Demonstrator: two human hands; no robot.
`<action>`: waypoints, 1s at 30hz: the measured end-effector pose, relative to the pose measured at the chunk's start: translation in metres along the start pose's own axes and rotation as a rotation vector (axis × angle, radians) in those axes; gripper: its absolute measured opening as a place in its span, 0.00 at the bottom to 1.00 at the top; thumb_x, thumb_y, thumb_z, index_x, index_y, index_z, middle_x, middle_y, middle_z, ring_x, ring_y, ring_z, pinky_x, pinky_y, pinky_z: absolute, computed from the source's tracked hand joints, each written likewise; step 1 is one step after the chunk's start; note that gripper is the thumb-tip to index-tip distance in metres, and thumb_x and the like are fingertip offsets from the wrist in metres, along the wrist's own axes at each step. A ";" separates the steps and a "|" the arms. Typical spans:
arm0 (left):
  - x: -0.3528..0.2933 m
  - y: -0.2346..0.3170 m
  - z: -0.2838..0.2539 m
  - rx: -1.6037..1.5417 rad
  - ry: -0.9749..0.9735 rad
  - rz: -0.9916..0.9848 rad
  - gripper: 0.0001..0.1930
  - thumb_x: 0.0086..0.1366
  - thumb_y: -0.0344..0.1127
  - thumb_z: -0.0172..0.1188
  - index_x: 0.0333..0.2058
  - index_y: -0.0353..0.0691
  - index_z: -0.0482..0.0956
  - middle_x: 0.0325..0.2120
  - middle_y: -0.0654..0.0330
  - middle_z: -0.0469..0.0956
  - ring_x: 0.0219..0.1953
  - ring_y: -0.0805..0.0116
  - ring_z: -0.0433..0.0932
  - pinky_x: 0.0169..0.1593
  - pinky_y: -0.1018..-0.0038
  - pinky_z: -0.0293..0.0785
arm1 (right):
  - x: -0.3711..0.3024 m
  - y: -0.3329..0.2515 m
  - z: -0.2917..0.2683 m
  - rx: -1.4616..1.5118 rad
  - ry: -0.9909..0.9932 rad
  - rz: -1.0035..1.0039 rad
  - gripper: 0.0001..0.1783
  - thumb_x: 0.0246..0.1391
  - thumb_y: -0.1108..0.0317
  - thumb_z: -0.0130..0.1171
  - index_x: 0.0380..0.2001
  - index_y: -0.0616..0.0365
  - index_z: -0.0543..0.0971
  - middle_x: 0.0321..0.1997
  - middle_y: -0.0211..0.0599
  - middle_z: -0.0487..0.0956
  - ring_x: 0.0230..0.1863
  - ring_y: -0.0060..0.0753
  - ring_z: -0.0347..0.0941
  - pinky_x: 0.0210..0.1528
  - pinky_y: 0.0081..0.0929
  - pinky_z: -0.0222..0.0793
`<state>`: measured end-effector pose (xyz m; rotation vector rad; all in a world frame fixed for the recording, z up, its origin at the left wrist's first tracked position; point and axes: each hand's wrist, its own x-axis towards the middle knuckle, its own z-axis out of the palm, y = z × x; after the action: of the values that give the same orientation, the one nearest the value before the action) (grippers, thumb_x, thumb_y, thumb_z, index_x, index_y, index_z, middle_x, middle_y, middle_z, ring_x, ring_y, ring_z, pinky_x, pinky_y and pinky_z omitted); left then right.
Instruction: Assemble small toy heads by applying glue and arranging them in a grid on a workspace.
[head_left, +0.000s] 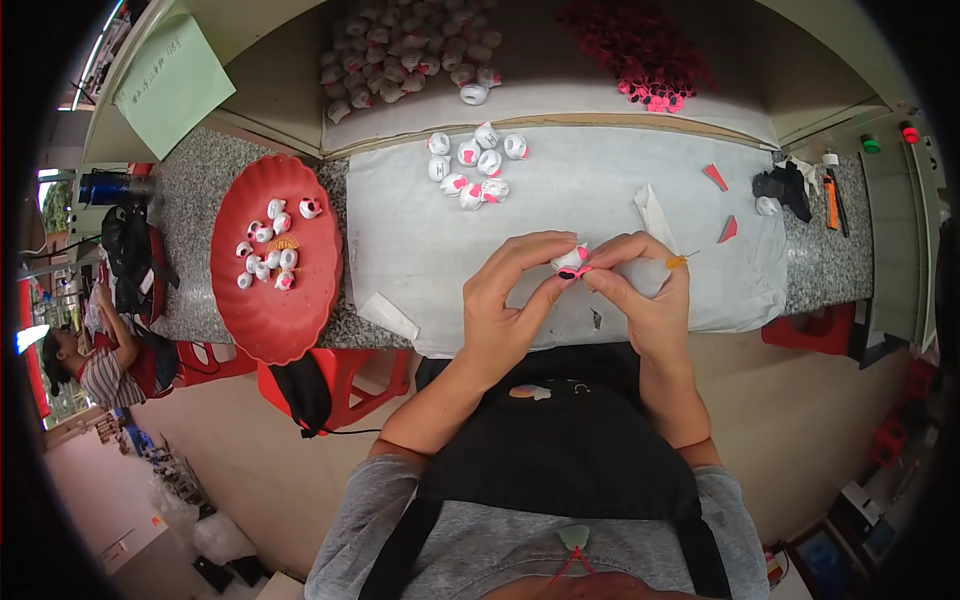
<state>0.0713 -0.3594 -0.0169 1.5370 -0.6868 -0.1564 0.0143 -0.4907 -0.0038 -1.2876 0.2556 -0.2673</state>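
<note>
Over the white sheet [600,180], my left hand [510,300] pinches a small white ball-shaped piece with pink parts [567,260] between thumb and fingertips. My right hand [645,300] meets it from the other side, thumb and finger pressing a pink-and-black piece [572,272] against its lower side. A translucent squeeze bottle [648,275] with an orange needle tip [677,262] is tucked in the same hand, its needle pointing right. Several similar white pieces [470,153] lie in a group on the sheet beyond my left hand.
A red scalloped tray [315,300] at the left holds several white pieces. On the back shelf are piles of white pieces [400,50] and pink pieces [650,75]. Pink scraps [728,229], a black cloth [785,190] and an orange-handled tool [831,205] lie right. Someone sits far left.
</note>
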 end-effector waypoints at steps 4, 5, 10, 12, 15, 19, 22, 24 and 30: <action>-0.002 -0.001 0.000 -0.053 -0.007 -0.002 0.14 0.46 0.18 0.53 0.35 0.31 0.68 0.36 0.50 0.69 0.41 0.64 0.69 0.45 0.73 0.65 | -0.002 0.003 0.000 -0.065 0.003 -0.093 0.04 0.38 0.78 0.56 0.21 0.63 0.72 0.24 0.32 0.72 0.26 0.16 0.65 0.29 0.13 0.60; -0.003 0.000 0.000 -0.053 -0.009 -0.003 0.14 0.46 0.18 0.53 0.35 0.31 0.68 0.36 0.50 0.69 0.41 0.64 0.69 0.45 0.73 0.65 | -0.003 0.003 0.001 -0.064 0.005 -0.093 0.04 0.38 0.78 0.56 0.21 0.63 0.72 0.24 0.32 0.72 0.26 0.16 0.65 0.29 0.13 0.60; -0.003 0.008 -0.004 -0.400 0.037 -0.250 0.14 0.47 0.22 0.54 0.36 0.30 0.67 0.37 0.48 0.69 0.41 0.64 0.68 0.45 0.72 0.64 | -0.004 0.006 0.010 -0.136 0.057 -0.121 0.09 0.34 0.81 0.56 0.24 0.63 0.70 0.24 0.35 0.71 0.28 0.21 0.66 0.30 0.15 0.60; -0.003 0.007 -0.007 -0.466 0.038 -0.236 0.13 0.48 0.22 0.54 0.35 0.30 0.67 0.38 0.48 0.68 0.41 0.64 0.68 0.44 0.72 0.64 | -0.005 0.006 0.007 -0.077 0.042 -0.129 0.11 0.34 0.80 0.57 0.26 0.63 0.70 0.25 0.35 0.71 0.27 0.20 0.65 0.29 0.14 0.60; -0.003 0.005 -0.009 -0.587 0.021 -0.245 0.13 0.48 0.22 0.54 0.35 0.31 0.68 0.38 0.48 0.69 0.40 0.65 0.69 0.44 0.73 0.65 | -0.005 0.001 0.006 -0.014 -0.043 -0.088 0.17 0.33 0.79 0.58 0.31 0.63 0.69 0.24 0.34 0.70 0.26 0.18 0.64 0.27 0.13 0.59; -0.008 0.002 -0.011 -0.636 0.012 -0.284 0.12 0.48 0.22 0.54 0.34 0.33 0.69 0.36 0.50 0.70 0.39 0.66 0.69 0.44 0.74 0.65 | -0.003 -0.005 0.012 -0.010 -0.171 0.049 0.18 0.33 0.79 0.59 0.34 0.63 0.71 0.25 0.29 0.70 0.24 0.15 0.63 0.27 0.13 0.60; -0.008 0.002 -0.011 -0.664 -0.031 -0.303 0.11 0.48 0.22 0.54 0.33 0.33 0.70 0.35 0.51 0.70 0.39 0.66 0.70 0.44 0.74 0.66 | -0.003 0.002 0.009 -0.024 -0.146 0.002 0.16 0.34 0.78 0.59 0.32 0.63 0.72 0.26 0.31 0.72 0.25 0.16 0.64 0.29 0.13 0.61; -0.008 0.000 -0.011 -0.682 -0.048 -0.305 0.11 0.47 0.22 0.54 0.33 0.32 0.70 0.35 0.51 0.70 0.39 0.66 0.70 0.43 0.74 0.66 | -0.004 0.005 0.009 -0.013 -0.128 -0.033 0.15 0.34 0.78 0.59 0.31 0.64 0.72 0.27 0.32 0.72 0.26 0.16 0.65 0.30 0.13 0.61; -0.013 -0.004 -0.005 -0.687 -0.030 -0.265 0.12 0.48 0.22 0.54 0.35 0.32 0.70 0.35 0.51 0.71 0.39 0.67 0.70 0.43 0.75 0.66 | -0.009 0.004 0.010 0.045 -0.098 -0.039 0.13 0.35 0.78 0.59 0.30 0.64 0.72 0.29 0.33 0.73 0.28 0.18 0.66 0.31 0.15 0.62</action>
<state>0.0647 -0.3490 -0.0241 0.9536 -0.3858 -0.5563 0.0096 -0.4773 -0.0048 -1.2587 0.1406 -0.2412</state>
